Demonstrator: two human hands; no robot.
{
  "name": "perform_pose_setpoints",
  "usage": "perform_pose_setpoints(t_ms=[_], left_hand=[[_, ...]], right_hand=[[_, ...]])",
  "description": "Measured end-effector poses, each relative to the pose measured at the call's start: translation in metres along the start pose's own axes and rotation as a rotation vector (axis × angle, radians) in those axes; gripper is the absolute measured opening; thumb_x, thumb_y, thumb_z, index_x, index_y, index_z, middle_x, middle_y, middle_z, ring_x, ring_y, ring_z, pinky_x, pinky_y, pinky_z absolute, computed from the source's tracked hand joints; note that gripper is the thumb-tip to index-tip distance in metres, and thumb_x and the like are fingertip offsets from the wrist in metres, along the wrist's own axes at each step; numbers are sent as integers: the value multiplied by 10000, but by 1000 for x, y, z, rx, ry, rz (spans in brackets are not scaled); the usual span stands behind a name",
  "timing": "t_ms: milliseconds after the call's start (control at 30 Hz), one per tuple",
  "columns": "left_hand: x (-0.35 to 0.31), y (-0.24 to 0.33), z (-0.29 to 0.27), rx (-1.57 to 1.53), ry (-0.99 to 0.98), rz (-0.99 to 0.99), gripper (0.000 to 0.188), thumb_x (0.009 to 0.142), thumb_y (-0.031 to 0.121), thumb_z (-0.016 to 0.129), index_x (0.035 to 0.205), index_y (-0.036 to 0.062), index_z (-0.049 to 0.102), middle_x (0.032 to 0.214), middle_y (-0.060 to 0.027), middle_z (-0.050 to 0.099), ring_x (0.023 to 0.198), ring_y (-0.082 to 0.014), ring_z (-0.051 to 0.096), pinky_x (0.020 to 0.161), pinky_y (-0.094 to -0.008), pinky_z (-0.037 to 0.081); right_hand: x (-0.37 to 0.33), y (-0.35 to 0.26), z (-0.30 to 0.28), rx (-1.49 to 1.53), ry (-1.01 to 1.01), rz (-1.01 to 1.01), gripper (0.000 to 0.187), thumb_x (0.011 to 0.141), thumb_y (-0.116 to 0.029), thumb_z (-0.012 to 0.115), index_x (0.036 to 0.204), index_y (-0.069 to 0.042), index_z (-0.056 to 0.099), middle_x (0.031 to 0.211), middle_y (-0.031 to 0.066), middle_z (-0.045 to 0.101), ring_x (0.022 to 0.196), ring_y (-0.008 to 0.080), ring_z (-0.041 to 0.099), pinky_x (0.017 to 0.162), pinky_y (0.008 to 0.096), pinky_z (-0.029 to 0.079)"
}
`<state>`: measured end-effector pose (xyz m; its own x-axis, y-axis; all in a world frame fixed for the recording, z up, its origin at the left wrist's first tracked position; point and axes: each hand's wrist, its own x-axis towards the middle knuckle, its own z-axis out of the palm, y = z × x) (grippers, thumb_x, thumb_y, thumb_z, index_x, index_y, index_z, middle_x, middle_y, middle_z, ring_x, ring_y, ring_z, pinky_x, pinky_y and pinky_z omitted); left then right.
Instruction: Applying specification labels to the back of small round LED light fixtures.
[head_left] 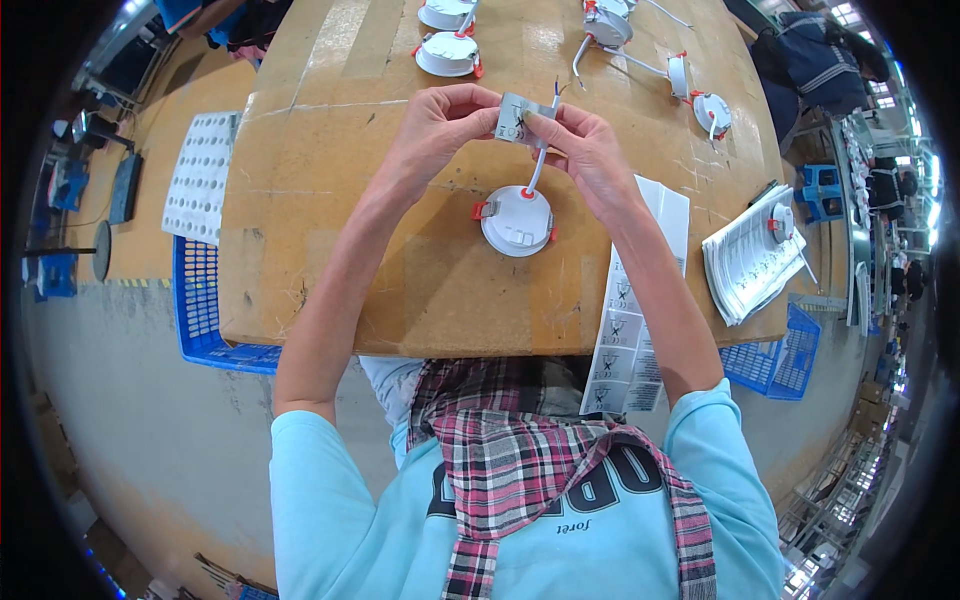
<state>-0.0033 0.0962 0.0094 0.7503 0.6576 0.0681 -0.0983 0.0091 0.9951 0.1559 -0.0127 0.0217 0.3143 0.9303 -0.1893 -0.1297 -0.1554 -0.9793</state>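
Between my two hands is a small silver-grey label [511, 118] with dark printed marks, next to a white cable [538, 168]. My left hand [440, 128] is closed, pinching the label's left edge between thumb and fingers. My right hand [585, 145] is closed too, its thumb pressing the label's right side against the cable; whether the label goes round the cable is hidden by the fingers. The cable runs down to a round white downlight [518, 228] with red-tipped spring clips, lying on the table [420, 290]. Bare wire ends stick up above the label.
Printed label sheets [667, 210] lie under my right forearm and over the table's front edge. A paper stack [745, 262] with a small white part is at right. Several downlights [447, 54] stand at the far side. A perforated white tray [203, 170] and blue crate [195, 300] are left.
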Motion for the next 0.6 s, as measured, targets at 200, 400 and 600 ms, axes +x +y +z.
perform_pose_setpoints(t_ms=[200, 400, 600], left_hand=[[1, 3, 2, 25, 53, -28, 180, 854, 165, 655, 950, 14, 680, 832, -45, 675, 783, -85, 622, 758, -233, 501], [2, 2, 2, 30, 81, -62, 184, 847, 157, 660, 954, 8, 685, 836, -60, 681, 770, -102, 633, 747, -238, 511], [3, -1, -2, -16, 9, -71, 200, 854, 135, 637, 989, -9, 672, 878, -77, 681, 815, -130, 650, 785, -270, 524]], right_hand=[[-1, 2, -4, -59, 51, -107, 226, 822, -242, 706, 868, -26, 659, 780, 29, 642, 710, 81, 569, 713, 249, 491], [0, 6, -4, -195, 104, -212, 215, 819, -224, 703, 853, -17, 656, 738, 26, 638, 666, 78, 564, 651, 231, 467], [-2, 5, -2, -256, 129, -259, 205, 805, -207, 706, 843, -12, 656, 727, 27, 636, 660, 74, 569, 624, 226, 461]])
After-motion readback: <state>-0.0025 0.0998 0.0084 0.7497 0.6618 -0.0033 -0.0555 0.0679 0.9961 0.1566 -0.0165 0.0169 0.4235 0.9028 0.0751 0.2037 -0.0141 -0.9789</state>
